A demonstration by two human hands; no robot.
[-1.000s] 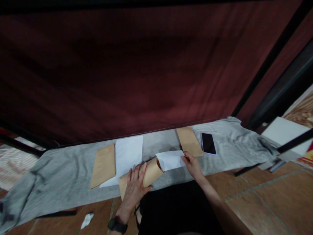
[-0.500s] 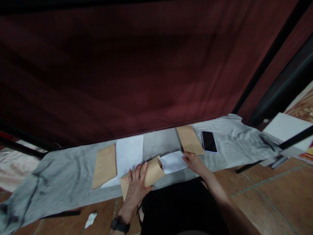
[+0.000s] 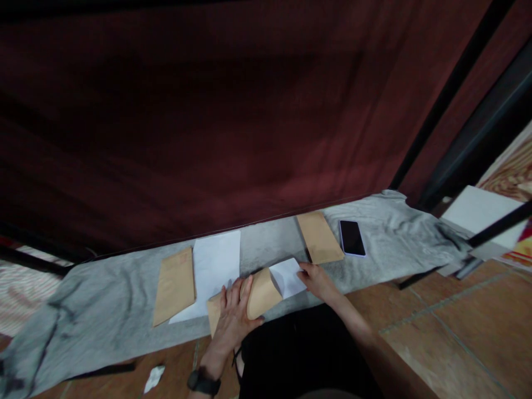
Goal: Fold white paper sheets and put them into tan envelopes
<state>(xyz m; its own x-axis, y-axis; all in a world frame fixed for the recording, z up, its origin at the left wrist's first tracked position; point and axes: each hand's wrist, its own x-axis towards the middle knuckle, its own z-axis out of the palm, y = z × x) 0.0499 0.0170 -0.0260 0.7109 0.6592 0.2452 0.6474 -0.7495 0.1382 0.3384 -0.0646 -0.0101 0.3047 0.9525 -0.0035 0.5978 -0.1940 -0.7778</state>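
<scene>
Envelope: brown, at near edge of cloth, about mid-scene, mouth facing right, left part under left hand.
Paper: white, one end inside envelope mouth, rest sticking out right; how deep it goes, cannot tell.
Left hand: flat on envelope, fingers slightly spread, not closed around anything; dark watch on wrist.
Right hand: thumb and fingers pinched closed on paper's right end.
Sheet: white, larger, flat on cloth, just left of and beyond left hand.
Left envelope: brown, flat, over sheet's left edge.
Right envelope: brown, flat, far side of right hand.
Phone: screen dark, just right of right envelope.
Floor: brown tiles; white scrap near left.
</scene>
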